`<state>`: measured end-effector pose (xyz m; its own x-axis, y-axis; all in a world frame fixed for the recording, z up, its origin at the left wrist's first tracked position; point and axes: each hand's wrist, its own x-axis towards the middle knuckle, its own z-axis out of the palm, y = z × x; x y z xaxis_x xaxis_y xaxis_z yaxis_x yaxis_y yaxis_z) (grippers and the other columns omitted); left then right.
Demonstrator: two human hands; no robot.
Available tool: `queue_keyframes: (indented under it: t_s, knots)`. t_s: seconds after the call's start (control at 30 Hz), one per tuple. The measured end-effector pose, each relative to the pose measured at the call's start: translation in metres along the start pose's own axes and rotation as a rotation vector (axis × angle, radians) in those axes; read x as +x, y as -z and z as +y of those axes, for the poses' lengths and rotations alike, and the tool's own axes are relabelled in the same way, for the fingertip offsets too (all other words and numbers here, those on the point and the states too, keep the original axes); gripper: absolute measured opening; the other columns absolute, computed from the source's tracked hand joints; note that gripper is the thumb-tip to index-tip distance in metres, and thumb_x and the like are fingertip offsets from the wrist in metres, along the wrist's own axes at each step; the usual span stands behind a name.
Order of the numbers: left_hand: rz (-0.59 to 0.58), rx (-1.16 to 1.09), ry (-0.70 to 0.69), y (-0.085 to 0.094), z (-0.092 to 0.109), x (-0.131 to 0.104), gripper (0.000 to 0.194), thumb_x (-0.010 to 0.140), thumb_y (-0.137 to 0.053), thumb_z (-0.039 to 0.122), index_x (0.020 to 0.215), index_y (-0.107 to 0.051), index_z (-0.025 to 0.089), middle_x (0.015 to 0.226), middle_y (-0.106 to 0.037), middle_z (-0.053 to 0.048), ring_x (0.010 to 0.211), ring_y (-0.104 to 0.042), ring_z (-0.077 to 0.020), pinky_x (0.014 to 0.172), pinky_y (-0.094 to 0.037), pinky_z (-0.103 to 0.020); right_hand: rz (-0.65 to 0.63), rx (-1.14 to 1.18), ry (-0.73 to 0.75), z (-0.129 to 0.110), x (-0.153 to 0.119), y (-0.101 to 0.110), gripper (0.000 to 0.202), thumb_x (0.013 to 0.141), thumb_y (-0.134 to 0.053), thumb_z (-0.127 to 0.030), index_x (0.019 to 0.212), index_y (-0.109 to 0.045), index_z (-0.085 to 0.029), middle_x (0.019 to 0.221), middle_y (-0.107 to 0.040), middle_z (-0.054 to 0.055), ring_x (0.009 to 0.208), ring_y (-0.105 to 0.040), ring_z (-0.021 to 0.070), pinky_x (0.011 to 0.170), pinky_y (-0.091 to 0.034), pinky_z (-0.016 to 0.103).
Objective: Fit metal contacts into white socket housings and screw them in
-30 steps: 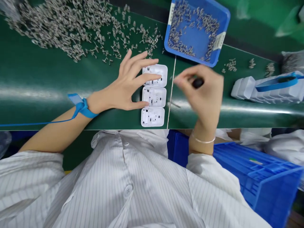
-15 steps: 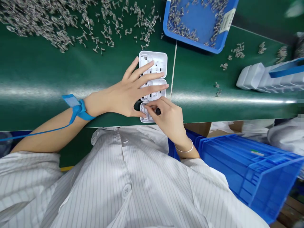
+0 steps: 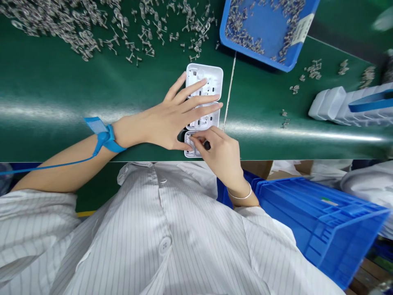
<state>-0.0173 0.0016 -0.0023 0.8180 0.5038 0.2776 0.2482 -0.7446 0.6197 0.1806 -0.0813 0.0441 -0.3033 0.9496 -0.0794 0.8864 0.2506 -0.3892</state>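
Looking at three open white cases, lined up in a column on the green counter point(image 3: 138, 86): near case point(image 3: 196, 154) by the edge, then the middle case point(image 3: 211, 121), then the far case point(image 3: 213, 73). Thin plastic by the look of it, so probably light, fairly stiff and a bit slidey on that smooth top. Best to hold by the outer walls and go easy on the small bits inside; could be snappable. Likely easy to nudge out of line too, so use a flat, gentle press.

As for pose, see the left grip point(image 3: 167, 126): spread wide, palm down over the far case and middle case, thumb out to the left part of the near case. Angled in from the left, with a blue strap point(image 3: 107, 138) round the wrist.

Now check the right grip point(image 3: 224, 155): bent in from the lower right, thumb and finger tips together in the near case. Can't tell if pinching anything tiny. Also showing past the thumb: a dark round thing point(image 3: 207, 145), too small to identify.
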Motion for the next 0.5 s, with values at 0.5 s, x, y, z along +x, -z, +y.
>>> queue_keyframes:
  t_s: [0.5]
  knots:
    - [0.038, -0.03, 0.021, 0.002, 0.004, 0.002, 0.096, 0.085, -0.074, 0.055, 0.162, -0.023, 0.028, 0.162, -0.035, -0.014, 0.156, -0.016, -0.0465, 0.123, -0.002, -0.076, -0.216, -0.447, 0.159, -0.015, -0.022, 0.012, 0.049, 0.098, -0.04, -0.007, 0.143, -0.057, -0.016, 0.107, -0.071, 0.011, 0.072, -0.062, 0.0161, 0.045, -0.026, 0.033]
